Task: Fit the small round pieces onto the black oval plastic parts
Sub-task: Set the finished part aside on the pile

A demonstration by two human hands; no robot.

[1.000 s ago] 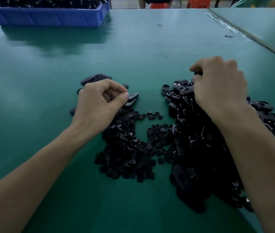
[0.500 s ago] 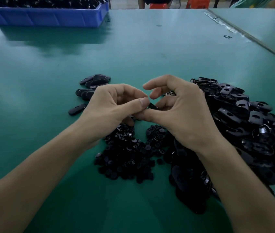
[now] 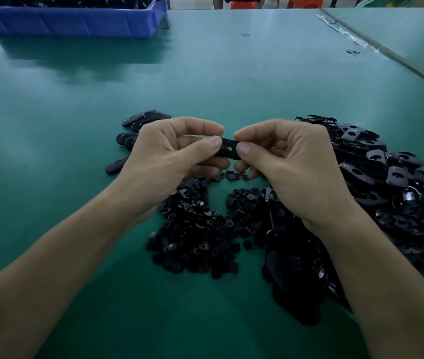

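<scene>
Black oval part (image 3: pixel 229 149) is held in the air above the bench (image 3: pixel 231 73), between both hands, just over the 12 o'clock edge of the heap of small round pieces (image 3: pixel 195 229). Its long axis runs level from 9 o'clock to 3 o'clock, and the face with the cut-out opening is turned toward the camera. The left hand (image 3: pixel 164 159) pinches the 9 o'clock end: thumb on the near face, forefinger curled over the far edge, remaining fingers (image 3: pixel 205 167) curled beneath the part. The right hand (image 3: pixel 291 164) pinches the 3 o'clock end in the same manner. The two thumb tips are near each other but apart, with the middle of the part exposed between them. Whether a round piece is seated in the opening cannot be told. A large pile of loose oval parts (image 3: pixel 387 182) lies at 3 o'clock of the hands, touching the round-piece heap. A small group of oval parts (image 3: pixel 143 120) lies at 10 o'clock, partly hidden behind the left hand. A blue bin (image 3: pixel 76 22) holding dark parts stands at the far 11 o'clock corner of the bench.
</scene>
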